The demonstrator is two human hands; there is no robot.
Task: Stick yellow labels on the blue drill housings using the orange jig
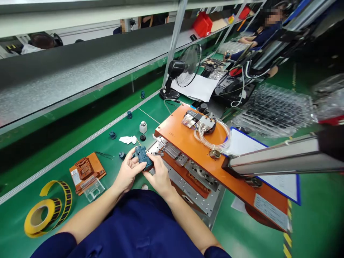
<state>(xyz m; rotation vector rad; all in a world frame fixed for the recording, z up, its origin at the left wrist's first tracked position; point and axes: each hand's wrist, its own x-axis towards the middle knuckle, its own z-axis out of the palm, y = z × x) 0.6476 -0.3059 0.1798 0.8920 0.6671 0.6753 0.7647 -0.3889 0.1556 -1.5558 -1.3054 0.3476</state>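
A dark teal plastic housing [144,157] with moulded slots is held up between both hands in front of my body. My left hand [129,170] grips its left side, thumb across the lower front. My right hand [158,175] holds the right side, fingertips pressed on its edge. Just left of the housing lies a small teal part [122,155], and another small teal part [112,135] is farther up the green table. Behind the hands are a crumpled white tissue [128,139], a black cap [143,137] and a small white bottle [143,127].
An orange fixture [182,125] with coiled clear tubing [212,139] stands close on the right. At left are a small orange jig [87,170] and a yellow tape roll [40,216]. A fan [174,77] stands behind; a co-worker's arm [247,44] shows at far right.
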